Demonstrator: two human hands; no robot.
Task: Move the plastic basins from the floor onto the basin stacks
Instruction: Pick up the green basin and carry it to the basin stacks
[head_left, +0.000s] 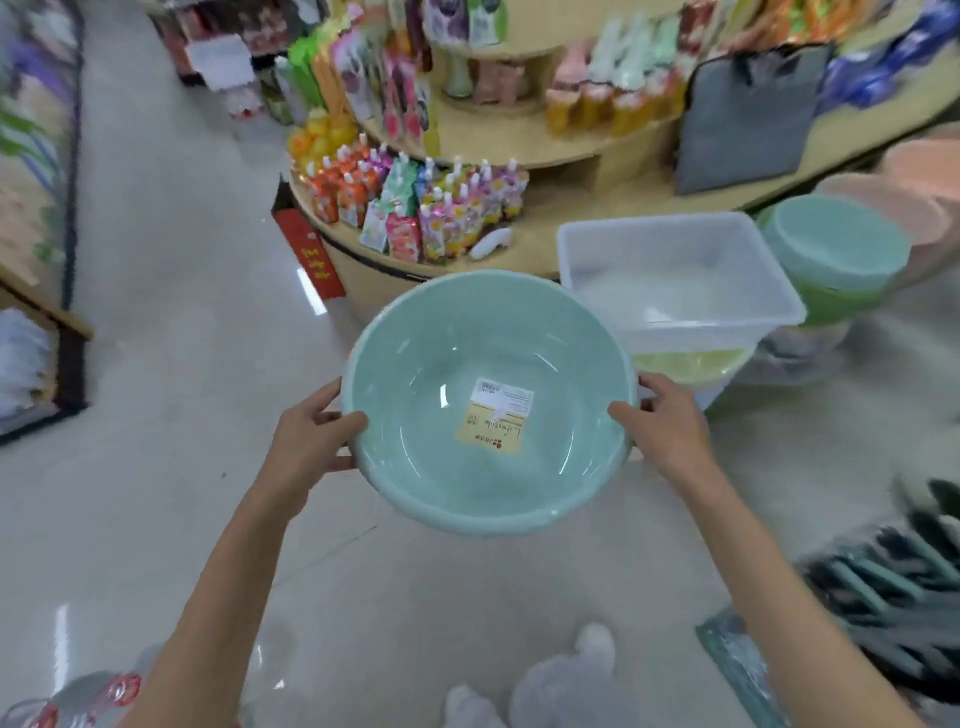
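The left hand (311, 441) clamps the rim of the pale green basin (441, 364) at nine o'clock, the right hand (660, 431) at three. The round basin is held above the floor (182, 364), mouth up, only a label (496, 415) inside. At one o'clock stands a clear tub (727, 306); beyond it, a basin stack (836, 249).

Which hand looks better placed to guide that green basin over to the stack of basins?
The right hand, probably. Both hands grip the green basin by its rim, but the matching green stack sits to the right, so the left hand would have to cross over.
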